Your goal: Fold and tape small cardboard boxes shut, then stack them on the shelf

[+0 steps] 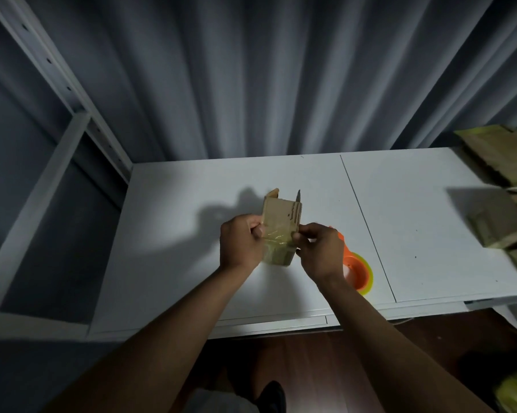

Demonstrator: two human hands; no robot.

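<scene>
box (282, 217) mid-worktop (177, 204), held up, far flaps open | left hand (241, 242) grip pinching box at 9 o'clock | right hand (321, 251) grip pinching tape strip (276, 238) at 3 | step: taping near end | next: press strip flat, fold far flaps | tape roll (359, 271) at 4 | flat boxes (501, 186) at 2 | shelf (72, 120) at 10

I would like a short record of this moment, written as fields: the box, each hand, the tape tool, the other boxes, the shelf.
box: small cardboard box, held above the white table, clear tape across its near end, far flaps standing open
left hand: left hand grips the box's left side
right hand: right hand pinches the box's right edge at the tape
tape tool: orange tape dispenser on the table, partly behind the right hand
other boxes: flattened cardboard boxes at the table's right edge, blurred
shelf: grey metal shelf on the left
</scene>
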